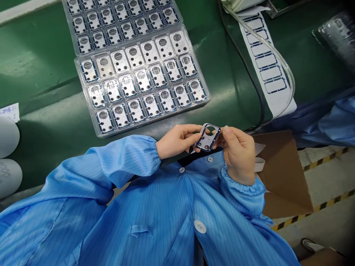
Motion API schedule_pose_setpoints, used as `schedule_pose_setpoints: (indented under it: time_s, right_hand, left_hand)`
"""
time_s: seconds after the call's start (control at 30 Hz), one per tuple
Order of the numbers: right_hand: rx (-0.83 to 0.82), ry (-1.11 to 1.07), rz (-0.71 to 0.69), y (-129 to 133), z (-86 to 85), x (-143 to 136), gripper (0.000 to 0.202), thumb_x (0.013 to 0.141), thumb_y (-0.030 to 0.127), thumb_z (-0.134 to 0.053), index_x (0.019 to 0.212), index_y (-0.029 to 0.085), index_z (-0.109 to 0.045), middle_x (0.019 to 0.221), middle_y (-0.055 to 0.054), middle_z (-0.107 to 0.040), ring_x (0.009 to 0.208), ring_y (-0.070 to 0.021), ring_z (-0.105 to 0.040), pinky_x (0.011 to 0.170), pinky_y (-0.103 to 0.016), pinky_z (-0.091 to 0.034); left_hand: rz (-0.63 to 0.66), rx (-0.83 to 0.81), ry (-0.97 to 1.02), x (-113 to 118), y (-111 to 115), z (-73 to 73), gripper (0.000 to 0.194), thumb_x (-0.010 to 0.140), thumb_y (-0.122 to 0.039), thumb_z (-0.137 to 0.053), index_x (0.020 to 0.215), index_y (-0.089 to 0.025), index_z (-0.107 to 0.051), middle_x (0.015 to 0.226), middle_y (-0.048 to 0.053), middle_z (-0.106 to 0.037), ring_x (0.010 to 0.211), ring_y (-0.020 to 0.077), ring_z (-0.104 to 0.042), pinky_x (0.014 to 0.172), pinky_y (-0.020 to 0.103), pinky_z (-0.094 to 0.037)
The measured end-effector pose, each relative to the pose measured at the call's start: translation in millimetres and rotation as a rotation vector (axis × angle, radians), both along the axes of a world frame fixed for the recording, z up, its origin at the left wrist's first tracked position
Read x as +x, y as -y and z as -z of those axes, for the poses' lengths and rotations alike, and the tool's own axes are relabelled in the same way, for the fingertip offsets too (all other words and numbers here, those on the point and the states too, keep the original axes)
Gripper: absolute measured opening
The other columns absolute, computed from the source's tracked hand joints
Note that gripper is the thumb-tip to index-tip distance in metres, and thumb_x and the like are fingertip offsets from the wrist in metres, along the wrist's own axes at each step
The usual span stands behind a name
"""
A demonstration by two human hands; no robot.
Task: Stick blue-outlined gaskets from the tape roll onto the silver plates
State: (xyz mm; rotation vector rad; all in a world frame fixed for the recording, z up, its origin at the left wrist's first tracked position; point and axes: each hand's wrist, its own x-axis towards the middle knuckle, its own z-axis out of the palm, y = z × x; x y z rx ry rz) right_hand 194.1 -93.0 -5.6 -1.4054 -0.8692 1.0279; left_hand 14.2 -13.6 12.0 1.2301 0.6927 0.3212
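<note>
A small silver metal plate [207,142] with a large round hole, smaller holes and a dark blue border is held up in front of my chest. My left hand [177,140] grips its left edge between thumb and fingers. At the right edge, my right hand [240,151] is closed, thumb and fingertips pinched at the plate's side. Beyond my hands lies a clear plastic tray [155,120] with rows of similar plates. Most plates there show blue borders; several in its far row look plain silver. A white sheet [280,107] with dark blue frame-shaped stickers lies to the right.
A second filled tray [72,35] adjoins the first on the green bench [41,74]. A black cable [249,72] and clear tube [287,66] run near the sheet. White rolls [8,177] stand at left. An open cardboard box [288,177] is below right; blue cloth [332,125] is beyond.
</note>
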Motion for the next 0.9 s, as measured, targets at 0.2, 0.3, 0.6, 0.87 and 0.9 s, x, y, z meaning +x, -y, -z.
schedule_pose_setpoints:
  time_s: [0.2, 0.3, 0.6, 0.87, 0.9]
  right_hand:
    - [0.018, 0.117, 0.039, 1.6, 0.5, -3.3, 0.03, 0.088, 0.051, -0.071, 0.078, 0.023, -0.073, 0.064, 0.002, -0.064, 0.056, -0.0124, -0.057, 0.052, -0.026, -0.049]
    - [0.028, 0.248, 0.087, 0.5, -3.1, -6.6, 0.028, 0.084, 0.048, -0.075, 0.075, 0.022, -0.072, 0.064, 0.002, -0.063, 0.057, -0.0116, -0.056, 0.053, -0.025, -0.048]
    - [0.038, 0.347, 0.147, -2.8, -2.6, -9.4, 0.032, 0.085, 0.048, -0.073, 0.069, 0.021, -0.069, 0.059, 0.003, -0.061, 0.053, -0.0109, -0.055, 0.051, -0.025, -0.048]
    - [0.031, 0.346, 0.137, -3.0, -2.9, -10.3, 0.029, 0.087, 0.045, -0.072, 0.069, 0.021, -0.069, 0.059, 0.003, -0.061, 0.054, -0.0108, -0.055, 0.052, -0.024, -0.048]
    - [0.031, 0.347, 0.139, -3.0, -2.8, -10.4, 0.029, 0.087, 0.045, -0.072, 0.07, 0.021, -0.069, 0.059, 0.003, -0.061, 0.054, -0.0107, -0.055, 0.053, -0.024, -0.048]
  left_hand:
    - [0.01, -0.006, -0.009, 0.8, 1.1, -1.5, 0.036, 0.098, -0.023, -0.054, 0.129, -0.012, -0.066, 0.096, 0.007, -0.074, 0.065, 0.0085, -0.067, 0.05, 0.014, -0.045]
    - [0.002, -0.012, -0.011, 1.5, 1.5, -0.5, 0.036, 0.098, -0.023, -0.054, 0.13, -0.012, -0.066, 0.096, 0.007, -0.074, 0.065, 0.0084, -0.068, 0.05, 0.014, -0.045]
    - [0.015, 0.026, 0.023, 1.6, 0.1, 3.9, 0.035, 0.101, -0.022, -0.047, 0.129, -0.009, -0.064, 0.094, 0.007, -0.073, 0.07, 0.0085, -0.067, 0.051, 0.014, -0.046]
    - [-0.022, 0.012, 0.021, 2.5, 1.1, 6.2, 0.036, 0.103, -0.023, -0.042, 0.13, -0.011, -0.062, 0.092, 0.007, -0.072, 0.07, 0.009, -0.068, 0.052, 0.015, -0.047]
    - [-0.028, 0.004, 0.024, 2.4, 1.1, 5.9, 0.036, 0.103, -0.023, -0.042, 0.13, -0.012, -0.062, 0.092, 0.007, -0.072, 0.07, 0.009, -0.068, 0.053, 0.015, -0.046]
